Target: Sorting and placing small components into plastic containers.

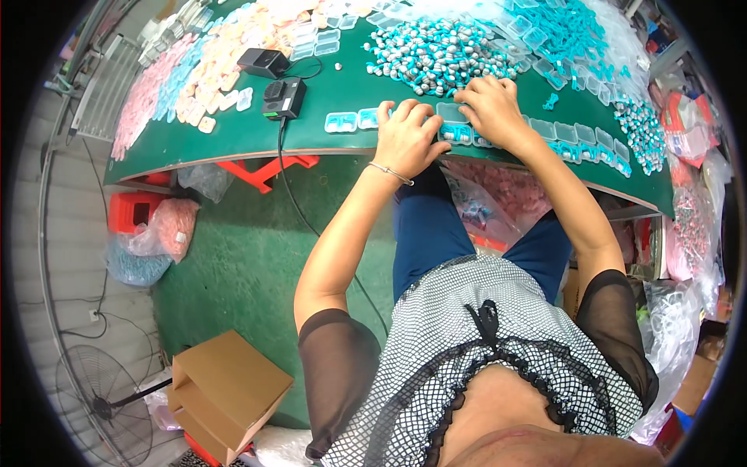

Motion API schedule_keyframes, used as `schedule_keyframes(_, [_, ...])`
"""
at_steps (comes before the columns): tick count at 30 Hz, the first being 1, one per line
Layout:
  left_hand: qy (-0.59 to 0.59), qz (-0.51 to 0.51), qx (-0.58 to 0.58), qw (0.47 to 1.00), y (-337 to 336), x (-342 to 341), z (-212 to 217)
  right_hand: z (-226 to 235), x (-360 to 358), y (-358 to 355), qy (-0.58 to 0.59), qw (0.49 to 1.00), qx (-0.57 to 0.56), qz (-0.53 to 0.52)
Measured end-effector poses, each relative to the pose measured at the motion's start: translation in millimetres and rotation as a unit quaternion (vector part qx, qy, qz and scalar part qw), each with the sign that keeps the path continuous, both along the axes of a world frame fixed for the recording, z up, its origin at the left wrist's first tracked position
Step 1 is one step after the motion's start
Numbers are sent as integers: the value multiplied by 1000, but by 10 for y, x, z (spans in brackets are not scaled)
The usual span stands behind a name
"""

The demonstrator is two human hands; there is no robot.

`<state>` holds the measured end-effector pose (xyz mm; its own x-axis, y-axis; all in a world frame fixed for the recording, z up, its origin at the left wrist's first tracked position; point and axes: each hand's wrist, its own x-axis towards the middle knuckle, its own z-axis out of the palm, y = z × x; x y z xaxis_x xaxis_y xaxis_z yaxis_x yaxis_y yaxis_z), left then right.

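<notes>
A row of small clear plastic cases [341, 122] with teal and white pieces inside runs along the table's near edge. My left hand [408, 136] lies over the row with its fingers spread, its thumb beside a case [455, 135] whose lid stands up. At the raised clear lid [451, 113] my right hand [496, 115] has its thumb and index finger closed on the right edge; the exact contact is partly hidden. Just beyond both hands is a heap of small teal and grey-white pieces [436, 54]. More open cases [566, 134] continue to the right.
Two black box-shaped devices [284, 99] with cables sit left of the row on the green table [327, 86]. Pink, blue and peach cases [206, 82] cover the far left. Teal pieces [560, 31] fill the far right. A cardboard box [229, 389] and a fan [101, 406] are at lower left.
</notes>
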<state>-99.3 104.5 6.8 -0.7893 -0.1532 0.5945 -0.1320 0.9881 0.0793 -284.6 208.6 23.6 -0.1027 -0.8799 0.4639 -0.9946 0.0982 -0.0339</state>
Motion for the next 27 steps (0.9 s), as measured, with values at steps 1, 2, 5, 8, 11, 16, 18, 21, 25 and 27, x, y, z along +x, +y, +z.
schedule_keyframes(1, [-1,-2,0,1000,6,-3,-12,-2,6,3,13,1000,25,-10])
schedule_keyframes(2, [-2,-3,8,1000,10,-3,-27,-22,7,8,11,1000,26,-12])
schedule_keyframes(5, [-5,0,26,1000,25,-11,-18,-67,-4,-1,-3,1000,22,4])
schedule_keyframes(8, [7,12,52,999,47,-40,-19,-42,-28,-7,-70,997,14,-1])
schedule_keyframes(11, [18,27,75,997,79,-33,6,-27,-91,33,-99,994,-2,52])
schedule_keyframes(16, [-6,-12,70,997,28,-43,-27,33,-49,183,-223,951,11,213])
schedule_keyframes(18, [-13,-31,25,999,5,-60,-69,85,65,246,-179,961,7,210])
schedule_keyframes(21, [20,-19,17,999,-23,-136,-114,9,122,222,-116,972,-14,204])
schedule_keyframes(25, [16,-35,21,999,-58,-137,-103,-102,149,210,-132,977,-47,164])
schedule_keyframes(27, [35,-57,31,997,-101,-126,-108,-126,181,192,-141,976,-50,157])
